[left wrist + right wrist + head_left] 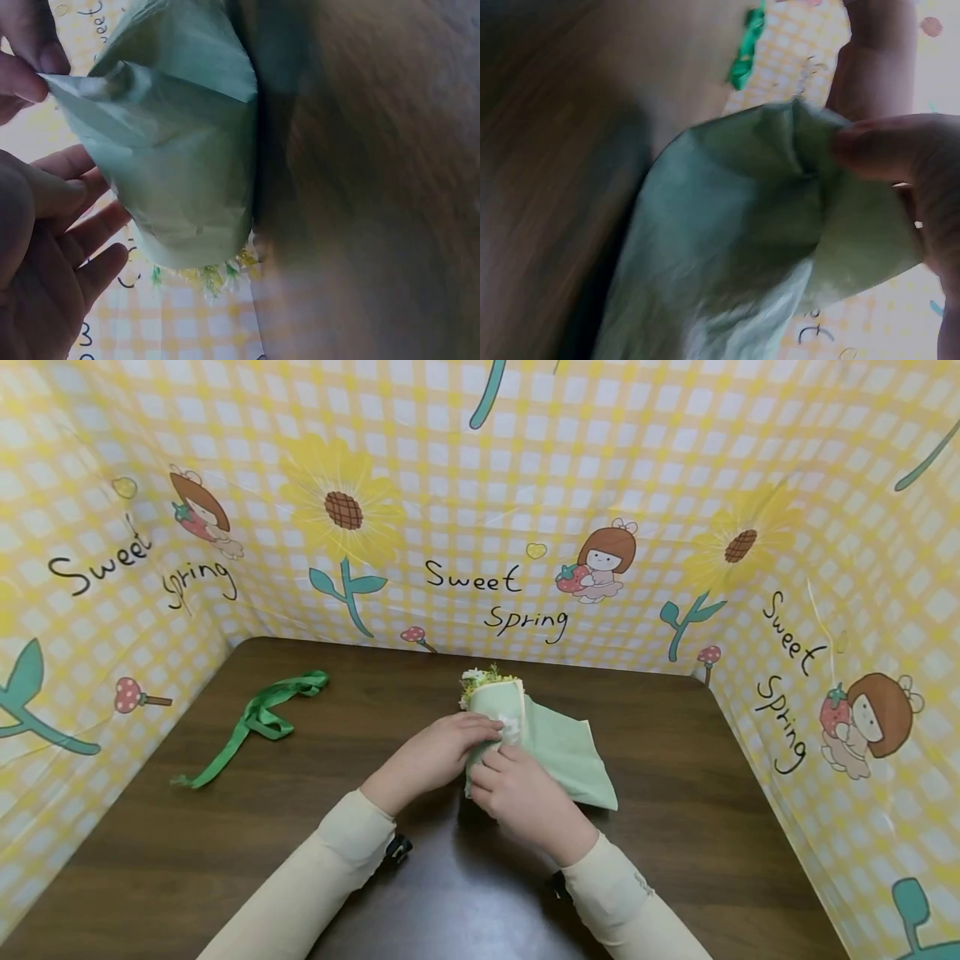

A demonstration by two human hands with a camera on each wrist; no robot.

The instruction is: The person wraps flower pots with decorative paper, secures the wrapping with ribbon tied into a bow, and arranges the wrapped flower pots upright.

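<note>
Dark table (697, 843), checked cloth (465, 485) far side; and green wrapping (566, 756) is pinched by the right hand (528, 797), seemingly touched by the loose-fingered left hand (435, 752).

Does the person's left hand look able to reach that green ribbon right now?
Probably yes: nothing visible stands between the left hand and the green ribbon, though that hand would have to leave the green paper.

The yellow-and-white checked sheet with cartoon prints (480, 485) reads "Sweet Spring" in black, handwritten-style lettering (473, 578), once each on its left, back and right sides (the wrist views catch only turned, partly hidden scraps of it).
</note>
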